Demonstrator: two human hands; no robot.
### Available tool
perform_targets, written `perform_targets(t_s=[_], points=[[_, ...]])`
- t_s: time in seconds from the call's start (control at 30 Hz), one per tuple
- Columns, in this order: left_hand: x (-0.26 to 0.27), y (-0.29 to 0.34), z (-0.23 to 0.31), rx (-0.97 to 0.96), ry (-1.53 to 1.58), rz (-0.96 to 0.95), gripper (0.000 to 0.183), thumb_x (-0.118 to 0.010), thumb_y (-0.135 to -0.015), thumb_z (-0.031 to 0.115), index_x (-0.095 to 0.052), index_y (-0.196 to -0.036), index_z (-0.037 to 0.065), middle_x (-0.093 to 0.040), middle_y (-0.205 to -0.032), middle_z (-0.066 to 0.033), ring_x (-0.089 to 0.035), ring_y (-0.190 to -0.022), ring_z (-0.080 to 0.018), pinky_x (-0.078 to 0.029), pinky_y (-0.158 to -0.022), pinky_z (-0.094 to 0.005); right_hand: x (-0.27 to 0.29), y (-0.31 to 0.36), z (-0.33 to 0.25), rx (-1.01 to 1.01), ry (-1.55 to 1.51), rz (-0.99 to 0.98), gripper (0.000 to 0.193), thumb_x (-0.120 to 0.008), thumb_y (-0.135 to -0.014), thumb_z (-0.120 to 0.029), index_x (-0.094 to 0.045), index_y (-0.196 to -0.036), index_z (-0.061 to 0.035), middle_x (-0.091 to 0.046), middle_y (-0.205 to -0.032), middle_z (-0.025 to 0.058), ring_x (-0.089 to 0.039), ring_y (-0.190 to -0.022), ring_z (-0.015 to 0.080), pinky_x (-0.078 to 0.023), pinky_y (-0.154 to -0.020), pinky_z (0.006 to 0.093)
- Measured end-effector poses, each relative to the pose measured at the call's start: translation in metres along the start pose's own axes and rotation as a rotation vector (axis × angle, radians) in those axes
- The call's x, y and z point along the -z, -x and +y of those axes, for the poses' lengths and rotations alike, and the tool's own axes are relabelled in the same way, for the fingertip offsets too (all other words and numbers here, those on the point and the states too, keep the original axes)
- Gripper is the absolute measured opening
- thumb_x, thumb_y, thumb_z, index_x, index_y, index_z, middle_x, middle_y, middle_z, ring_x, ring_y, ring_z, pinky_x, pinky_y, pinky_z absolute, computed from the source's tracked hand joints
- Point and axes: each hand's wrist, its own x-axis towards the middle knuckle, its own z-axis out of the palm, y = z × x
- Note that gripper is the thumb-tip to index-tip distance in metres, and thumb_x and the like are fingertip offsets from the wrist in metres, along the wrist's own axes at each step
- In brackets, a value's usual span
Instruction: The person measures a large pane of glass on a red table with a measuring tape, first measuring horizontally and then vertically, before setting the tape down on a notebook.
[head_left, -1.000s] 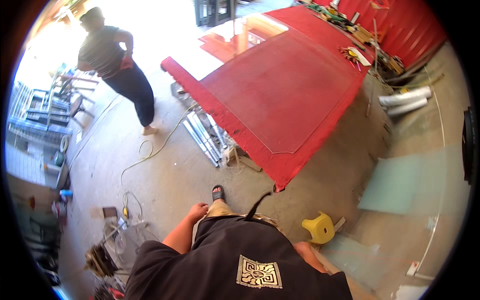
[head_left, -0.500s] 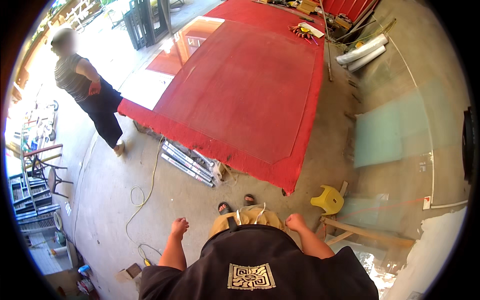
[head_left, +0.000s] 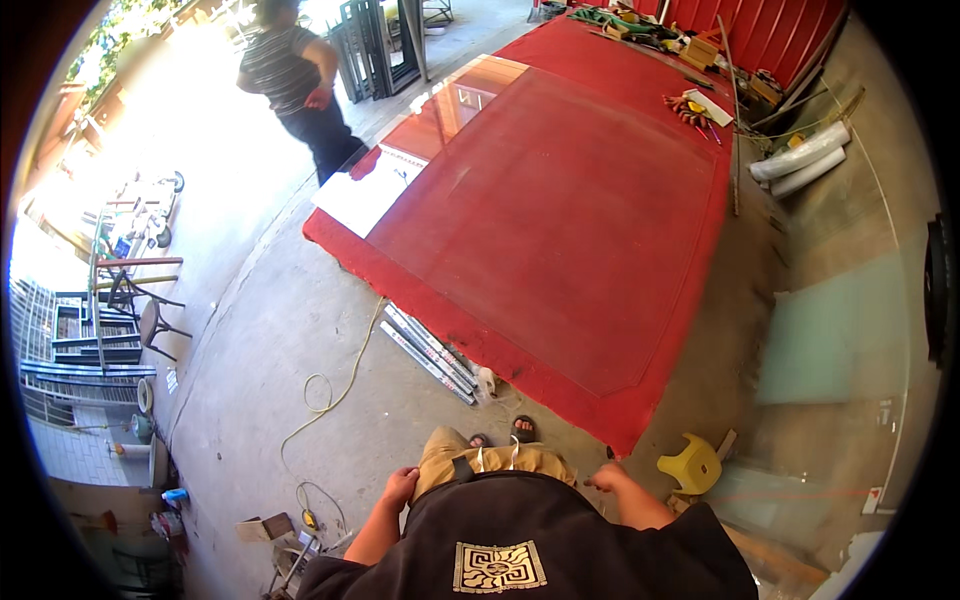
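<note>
Hands hang empty at the hips: the left hand point(head_left: 400, 487) loosely curled beside the tan trousers point(head_left: 497, 465), the right hand point(head_left: 608, 477) half closed. Just ahead stands the red table point(head_left: 480, 345), a glass sheet point(head_left: 560, 220) lying flat on it.

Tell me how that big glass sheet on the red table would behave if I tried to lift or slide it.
The glass sheet looks stiff but fragile: it is thin, clear and very wide, so it would probably be heavy and awkward for one person. It lies flat on the red table, whose cloth-like cover may grip it, so sliding could drag. Its clipped corner near the edge looks easy to chip.
</note>
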Motion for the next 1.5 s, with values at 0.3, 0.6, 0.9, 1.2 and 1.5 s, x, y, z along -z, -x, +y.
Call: perform_targets(t_s=[0.3, 0.6, 0.9, 1.2, 1.5], points=[[0.071, -0.059, 0.044, -0.014, -0.242, -0.159, 0.039, -0.063, -0.097, 0.032, -0.074, -0.124, 0.006, -0.076, -0.104, -0.0091, -0.07, -0.09, -0.0175, -0.057, -0.079, -0.0335, -0.038, 0.006, -0.034, -0.045, -0.131, -0.019, 0.041, -0.081, -0.085, -0.042, -0.078, -0.095, -0.0025, -0.076, -0.087, 0.0091, -0.07, -0.075, 0.0225, -0.056, -0.074, 0.0376], [0.172, -0.192, 0.139, -0.076, -0.162, -0.194, 0.041, -0.06, -0.101, 0.03, -0.066, -0.133, 0.004, -0.074, -0.106, -0.0093, -0.07, -0.087, -0.0199, -0.056, -0.072, -0.0351, -0.175, 0.049, -0.122, 0.05, -0.55, -0.027, 0.042, -0.081, -0.083, -0.03, -0.075, -0.112, 0.0002, -0.076, -0.096, 0.0141, -0.07, -0.085, 0.0261, -0.053, -0.075, 0.0419], [0.183, -0.228, 0.188, -0.126, -0.298, -0.232, 0.037, -0.056, -0.099, 0.027, -0.069, -0.127, 0.004, -0.073, -0.101, -0.0084, -0.071, -0.086, -0.0196, -0.054, -0.064, -0.0314, -0.22, 0.095, -0.135, 0.098, -0.452, 0.116, 0.041, -0.081, -0.079, -0.034, -0.078, -0.108, -0.0054, -0.077, -0.1, 0.014, -0.072, -0.09, 0.0285, -0.055, -0.08, 0.0422], [0.051, -0.146, 0.162, -0.223, -0.444, -0.482, 0.044, -0.062, -0.1, 0.029, -0.066, -0.134, 0.002, -0.074, -0.109, -0.0114, -0.071, -0.091, -0.021, -0.058, -0.078, -0.0343, -0.231, 0.083, -0.071, 0.113, -0.429, 0.019, 0.034, -0.08, -0.077, -0.035, -0.081, -0.102, -0.0129, -0.078, -0.103, 0.0117, -0.075, -0.092, 0.0272, -0.057, -0.084, 0.0407], [0.058, -0.13, 0.127, -0.073, -0.403, -0.47, 0.043, -0.063, -0.1, 0.031, -0.065, -0.134, 0.005, -0.072, -0.108, -0.0083, -0.069, -0.087, -0.0212, -0.056, -0.07, -0.0354, -0.161, 0.063, -0.04, -0.094, -0.637, 0.222, 0.033, -0.082, -0.079, -0.02, -0.081, -0.11, -0.0095, -0.079, -0.099, 0.0097, -0.075, -0.084, 0.0204, -0.059, -0.078, 0.0348]])
